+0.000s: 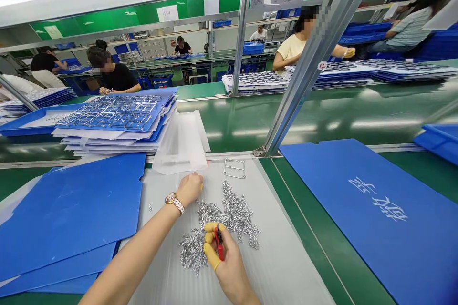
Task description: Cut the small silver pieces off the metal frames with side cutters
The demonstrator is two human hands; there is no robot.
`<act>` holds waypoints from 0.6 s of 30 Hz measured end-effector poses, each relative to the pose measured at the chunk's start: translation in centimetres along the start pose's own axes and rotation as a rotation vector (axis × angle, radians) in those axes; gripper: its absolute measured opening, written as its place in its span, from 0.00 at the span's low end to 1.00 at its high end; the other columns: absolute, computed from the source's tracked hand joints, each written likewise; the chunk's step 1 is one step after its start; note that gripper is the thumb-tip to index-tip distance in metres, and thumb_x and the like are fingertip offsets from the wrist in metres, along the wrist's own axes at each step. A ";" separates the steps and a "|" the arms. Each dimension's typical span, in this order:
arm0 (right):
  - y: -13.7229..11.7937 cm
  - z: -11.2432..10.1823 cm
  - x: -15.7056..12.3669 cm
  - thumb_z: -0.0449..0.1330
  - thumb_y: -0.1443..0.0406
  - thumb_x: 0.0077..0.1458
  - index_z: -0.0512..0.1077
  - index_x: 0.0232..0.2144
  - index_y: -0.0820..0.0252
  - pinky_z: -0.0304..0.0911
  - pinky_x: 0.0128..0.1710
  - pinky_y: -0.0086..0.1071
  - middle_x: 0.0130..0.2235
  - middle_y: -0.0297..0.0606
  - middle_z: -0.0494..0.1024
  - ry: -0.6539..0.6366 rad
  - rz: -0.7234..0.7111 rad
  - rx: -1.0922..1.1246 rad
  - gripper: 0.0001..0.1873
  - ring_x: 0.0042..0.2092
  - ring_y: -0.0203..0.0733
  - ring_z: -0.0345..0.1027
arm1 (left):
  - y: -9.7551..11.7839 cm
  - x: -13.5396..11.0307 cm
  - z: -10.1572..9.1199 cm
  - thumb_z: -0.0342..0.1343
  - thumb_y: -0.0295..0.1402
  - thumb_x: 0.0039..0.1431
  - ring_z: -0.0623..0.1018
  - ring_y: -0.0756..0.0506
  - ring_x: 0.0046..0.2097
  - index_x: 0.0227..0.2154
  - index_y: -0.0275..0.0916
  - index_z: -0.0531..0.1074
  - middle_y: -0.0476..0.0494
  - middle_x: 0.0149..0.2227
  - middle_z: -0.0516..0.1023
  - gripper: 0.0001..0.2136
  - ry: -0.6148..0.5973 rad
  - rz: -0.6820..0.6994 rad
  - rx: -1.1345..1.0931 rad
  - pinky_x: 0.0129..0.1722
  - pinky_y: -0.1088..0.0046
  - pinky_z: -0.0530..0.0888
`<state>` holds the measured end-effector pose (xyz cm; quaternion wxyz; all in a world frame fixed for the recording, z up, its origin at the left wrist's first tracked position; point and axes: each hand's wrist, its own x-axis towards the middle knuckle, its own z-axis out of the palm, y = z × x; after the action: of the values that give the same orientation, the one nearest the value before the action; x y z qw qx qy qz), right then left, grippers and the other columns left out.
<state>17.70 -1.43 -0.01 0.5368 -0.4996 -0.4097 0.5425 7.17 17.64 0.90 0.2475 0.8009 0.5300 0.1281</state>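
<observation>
My right hand [231,262], with yellow finger cots on its fingers, is wrapped round a pair of small red-handled nippers [219,248]. It hovers at the near side of a spread pile of small shiny silver pieces [238,212]. My left hand [191,188], a watch on its wrist, is closed at the pile's far left; its fingertips are mostly hidden, so what they hold does not show. Beyond the pile lies a thin silver rectangular frame with crossbars [234,168]. A few loose silver pieces [150,208] rest left of my left forearm.
Grey-white sheeting [282,257] covers the bench before me. Blue boards [82,205] lie at left, another blue board [379,200] at right. Behind stand stacked sheets bearing silver frames [110,112] and a translucent sheet [181,147]. A metal post [296,86] rises ahead; several people work beyond.
</observation>
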 end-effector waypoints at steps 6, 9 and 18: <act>-0.7 -1.4 1.0 0.61 0.59 0.48 0.69 0.41 0.59 0.65 0.38 0.31 0.33 0.36 0.72 0.118 -0.024 -0.002 0.18 0.34 0.38 0.67 | 0.4 -4.3 -0.7 0.53 0.32 0.51 0.74 0.47 0.29 0.27 0.37 0.71 0.45 0.28 0.76 0.05 0.019 -0.081 -0.432 0.30 0.72 0.70; -0.4 -1.2 1.7 0.61 0.60 0.47 0.68 0.42 0.60 0.66 0.39 0.32 0.33 0.37 0.72 0.193 -0.042 0.029 0.19 0.35 0.38 0.68 | 1.0 -8.7 0.2 0.53 0.38 0.51 0.71 0.50 0.24 0.28 0.36 0.70 0.46 0.27 0.75 0.09 0.067 -0.148 -0.652 0.24 0.75 0.69; 0.5 2.8 1.1 0.59 0.60 0.47 0.67 0.42 0.60 0.66 0.36 0.32 0.30 0.34 0.71 0.177 -0.134 0.022 0.19 0.32 0.37 0.67 | 2.2 -16.0 0.6 0.60 0.36 0.44 0.66 0.54 0.21 0.25 0.36 0.71 0.52 0.21 0.70 0.09 0.284 -0.246 -1.026 0.22 0.78 0.65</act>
<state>14.97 -0.12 -0.13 0.6115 -0.5109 -0.3874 0.4636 2.64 2.21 2.49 0.5455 0.4843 0.5176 0.4473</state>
